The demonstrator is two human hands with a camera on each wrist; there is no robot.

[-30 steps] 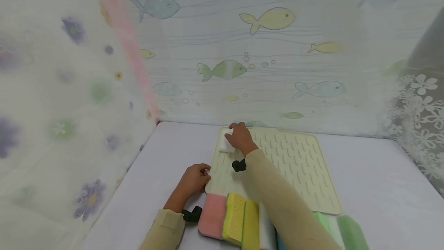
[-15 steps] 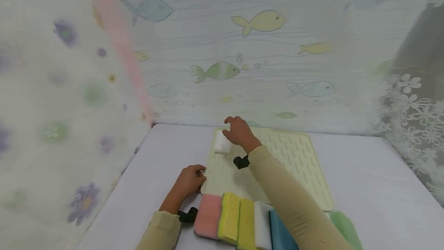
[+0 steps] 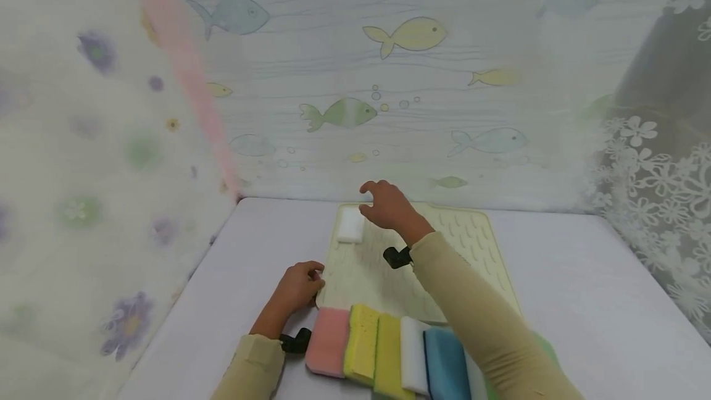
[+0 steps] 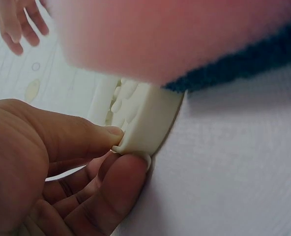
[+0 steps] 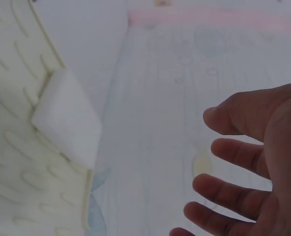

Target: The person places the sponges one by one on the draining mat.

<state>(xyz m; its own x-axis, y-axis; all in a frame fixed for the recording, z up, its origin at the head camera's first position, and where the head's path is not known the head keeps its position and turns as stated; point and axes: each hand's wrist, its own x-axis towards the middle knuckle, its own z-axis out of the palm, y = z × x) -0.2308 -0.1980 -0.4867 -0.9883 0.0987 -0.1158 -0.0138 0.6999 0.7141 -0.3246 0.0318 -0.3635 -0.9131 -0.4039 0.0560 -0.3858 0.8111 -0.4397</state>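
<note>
A cream draining mat (image 3: pixel 361 276) with raised ridges lies on the table. On its far left corner rests a white sponge (image 3: pixel 350 225), flat and apart from both hands. Above the mat, just right of that sponge, my right hand (image 3: pixel 390 207) hovers with its fingers spread, holding nothing; the right wrist view shows the white sponge (image 5: pixel 69 118) well away from the fingers. My left hand (image 3: pixel 299 286) is at the mat's near left edge. In the left wrist view its thumb and fingers pinch the rim of the mat (image 4: pixel 145 123).
Along the mat's near edge stands a row of sponges: pink (image 3: pixel 329 341), yellow (image 3: pixel 362 344), yellow-green (image 3: pixel 389 354), white (image 3: pixel 413 354) and blue (image 3: pixel 447 363). My right sleeve (image 3: pixel 478 320) partly covers the row's right end. A fish-patterned curtain (image 3: pixel 333 159) hangs behind the table.
My right hand has let go of the white sponge and moved up and to the right, leaving it on the mat. The left hand stays at the mat's edge.
</note>
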